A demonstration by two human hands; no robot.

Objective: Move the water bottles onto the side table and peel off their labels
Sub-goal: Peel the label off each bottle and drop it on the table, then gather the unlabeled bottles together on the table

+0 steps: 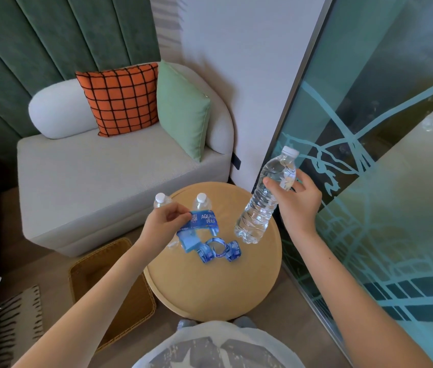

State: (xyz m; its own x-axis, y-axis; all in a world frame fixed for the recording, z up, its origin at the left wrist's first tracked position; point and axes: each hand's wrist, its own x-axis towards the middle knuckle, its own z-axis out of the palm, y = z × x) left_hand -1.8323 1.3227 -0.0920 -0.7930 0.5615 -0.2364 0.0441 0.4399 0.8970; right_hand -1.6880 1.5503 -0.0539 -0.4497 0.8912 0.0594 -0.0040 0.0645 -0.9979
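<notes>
Soft, even light; the round pale wooden desk (pixel 210 288) is bright, with faint shadows beside the things on it. A small glare spot sits on the frosted teal glass panel (pixel 395 208). Straight lines bow near the edges; the centre is sharp.

Bottles (pixel 201 201) behind labels (pixel 219 252) on side table (pixel 210 288).

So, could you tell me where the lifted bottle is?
Head view, right side: the right hand grips the bottle, tilted, above the side table's right edge.

Far-left bottle (pixel 161 201) mostly hidden behind L hand (pixel 161 225); label (pixel 204 221) txt partly unreadable.
</notes>
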